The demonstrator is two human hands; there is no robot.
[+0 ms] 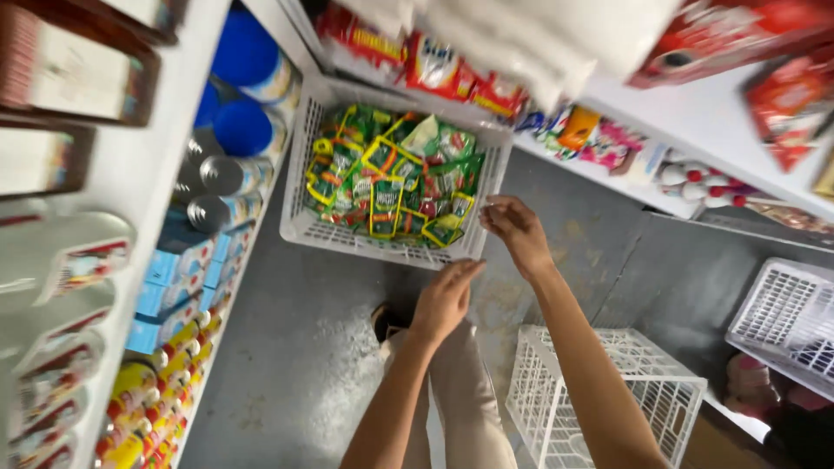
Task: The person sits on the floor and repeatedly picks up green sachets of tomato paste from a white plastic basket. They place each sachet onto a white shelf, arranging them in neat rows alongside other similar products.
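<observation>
The person looks down a narrow aisle between 2 shelves. A white basket sits at 12 o'clock from the hands, tilted toward the camera and packed with green and yellow packets.

The left hand reaches up to the basket's near rim, its fingertips touching or just short of the edge; the fingers lie together and flat, clamped on nothing that shows. The right hand is at 1 o'clock from the left, at the basket's near right corner, fingers curled loosely at the rim. Whether it grips the rim cannot be told.

An empty white crate stands on the grey floor at 5 o'clock from the hands. Another white crate lies at 3 o'clock, by the right shelf, which carries red packets.

At 9 o'clock the left shelf holds blue-lidded jars, silver cans, blue boxes and yellow bottles.

The person's beige trousers show below the arms.
</observation>
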